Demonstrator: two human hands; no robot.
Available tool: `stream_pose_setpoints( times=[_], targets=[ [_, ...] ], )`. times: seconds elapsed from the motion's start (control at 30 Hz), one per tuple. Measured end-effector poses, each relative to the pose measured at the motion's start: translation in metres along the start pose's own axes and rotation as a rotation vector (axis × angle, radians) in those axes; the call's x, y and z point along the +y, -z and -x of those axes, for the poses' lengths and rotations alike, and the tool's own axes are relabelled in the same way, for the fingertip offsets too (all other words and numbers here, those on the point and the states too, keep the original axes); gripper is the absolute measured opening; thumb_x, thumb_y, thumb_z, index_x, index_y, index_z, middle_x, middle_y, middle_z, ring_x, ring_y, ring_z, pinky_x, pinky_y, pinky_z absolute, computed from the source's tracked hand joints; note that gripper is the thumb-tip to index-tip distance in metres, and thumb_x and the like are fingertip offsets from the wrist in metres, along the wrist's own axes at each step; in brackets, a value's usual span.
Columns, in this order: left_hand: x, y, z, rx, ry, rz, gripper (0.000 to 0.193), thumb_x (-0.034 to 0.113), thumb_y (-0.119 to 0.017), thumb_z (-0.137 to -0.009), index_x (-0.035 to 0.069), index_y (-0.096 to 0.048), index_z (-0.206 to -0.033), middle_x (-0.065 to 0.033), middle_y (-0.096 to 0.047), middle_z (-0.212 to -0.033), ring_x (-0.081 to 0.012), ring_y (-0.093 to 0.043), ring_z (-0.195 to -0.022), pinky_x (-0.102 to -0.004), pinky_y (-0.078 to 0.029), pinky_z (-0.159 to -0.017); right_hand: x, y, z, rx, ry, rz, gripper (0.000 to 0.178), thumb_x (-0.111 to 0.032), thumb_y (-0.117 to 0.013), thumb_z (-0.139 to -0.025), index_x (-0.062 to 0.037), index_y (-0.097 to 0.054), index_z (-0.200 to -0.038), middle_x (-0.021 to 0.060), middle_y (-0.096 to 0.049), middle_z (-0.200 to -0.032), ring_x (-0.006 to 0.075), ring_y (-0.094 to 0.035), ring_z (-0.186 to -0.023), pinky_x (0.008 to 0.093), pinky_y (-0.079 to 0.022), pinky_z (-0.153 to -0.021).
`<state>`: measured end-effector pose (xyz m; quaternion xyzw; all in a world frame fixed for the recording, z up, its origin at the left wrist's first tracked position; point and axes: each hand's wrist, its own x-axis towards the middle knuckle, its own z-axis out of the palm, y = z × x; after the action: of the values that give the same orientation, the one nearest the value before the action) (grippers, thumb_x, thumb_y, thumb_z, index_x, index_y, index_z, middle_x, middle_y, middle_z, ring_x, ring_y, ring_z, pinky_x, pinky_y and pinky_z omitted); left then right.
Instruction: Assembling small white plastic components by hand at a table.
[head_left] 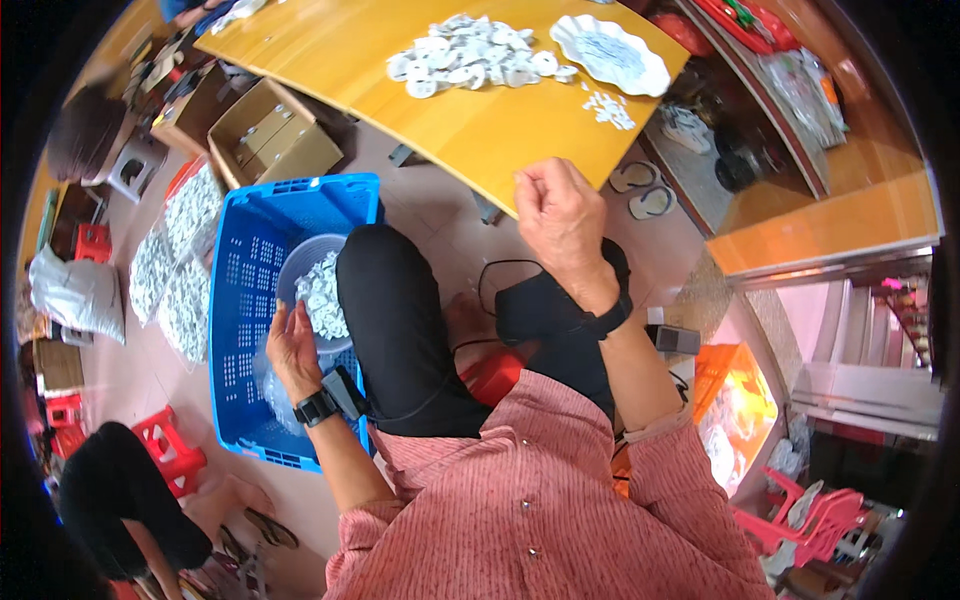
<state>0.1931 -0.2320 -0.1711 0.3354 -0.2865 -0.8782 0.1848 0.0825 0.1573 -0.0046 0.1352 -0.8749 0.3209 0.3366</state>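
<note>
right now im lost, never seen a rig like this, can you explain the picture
There is no machine: you see a person's bare left hand and right hand, in one picture from a wide fisheye camera on their head, so straight edges bend. On the yellow table lie a heap of white round pieces, a scalloped white dish and small white bits. The left hand is over a blue crate, by a round tub of white pieces; I make out nothing held. The right hand is curled closed by the table's edge; anything inside is hidden.
</note>
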Motion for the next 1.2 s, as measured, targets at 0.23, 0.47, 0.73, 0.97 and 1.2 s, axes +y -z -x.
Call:
stream_pose_setpoints(
  times=[0.23, 0.47, 0.73, 0.97, 1.2],
  targets=[
    [-0.014, -0.080, 0.032, -0.364, -0.070, -0.195, 0.026, 0.008, -0.058, -0.100, -0.008, -0.060, -0.120, -0.0160, -0.065, -0.114, -0.0219, -0.062, -0.106, -0.0300, -0.051, -0.095, 0.002, -0.005, 0.009, 0.032, -0.083, 0.027, 0.010, -0.011, -0.063, -0.087, -0.0065, -0.054, -0.088, 0.0132, -0.059, -0.078, 0.0352, -0.062, -0.065, 0.0460, -0.051, -0.056],
    [-0.057, -0.172, 0.089, -0.522, -0.113, -0.479, 0.030, 0.010, -0.063, -0.097, -0.007, -0.061, -0.121, -0.0118, -0.066, -0.110, -0.0178, -0.063, -0.097, -0.0269, -0.052, -0.087, -0.003, -0.001, 0.004, 0.039, -0.137, -0.002, 0.017, -0.003, -0.065, -0.074, -0.0014, -0.053, -0.087, 0.0160, -0.057, -0.080, 0.0344, -0.064, -0.067, 0.0449, -0.052, -0.057],
    [-0.078, -0.204, 0.121, -0.438, -0.218, -0.760, 0.018, 0.010, -0.069, -0.093, -0.002, -0.069, -0.107, -0.0050, -0.070, -0.093, -0.0111, -0.066, -0.079, -0.0219, -0.053, -0.072, -0.003, -0.004, 0.007, 0.024, -0.168, -0.006, 0.011, -0.010, -0.064, -0.087, -0.0068, -0.054, -0.090, 0.0123, -0.058, -0.079, 0.0338, -0.063, -0.067, 0.0453, -0.050, -0.055],
    [-0.076, -0.253, 0.105, -0.533, -0.592, -0.827, 0.019, 0.009, -0.067, -0.094, -0.004, -0.068, -0.108, -0.0043, -0.068, -0.089, -0.0096, -0.061, -0.079, -0.0235, -0.050, -0.073, -0.008, 0.004, 0.004, -0.034, -0.136, -0.001, 0.010, -0.010, -0.062, -0.089, -0.0046, -0.054, -0.086, 0.0130, -0.058, -0.080, 0.0322, -0.064, -0.070, 0.0434, -0.053, -0.058],
    [-0.077, -0.311, 0.072, -0.503, -1.133, -1.186, 0.028, 0.011, -0.070, -0.089, -0.001, -0.067, -0.114, -0.0152, -0.062, -0.116, -0.0201, -0.061, -0.083, -0.0309, -0.052, -0.074, -0.008, 0.007, 0.002, -0.018, -0.109, 0.036, 0.011, -0.012, -0.063, -0.090, -0.0059, -0.054, -0.088, 0.0118, -0.057, -0.079, 0.0317, -0.063, -0.069, 0.0413, -0.053, -0.058]
  ],
)
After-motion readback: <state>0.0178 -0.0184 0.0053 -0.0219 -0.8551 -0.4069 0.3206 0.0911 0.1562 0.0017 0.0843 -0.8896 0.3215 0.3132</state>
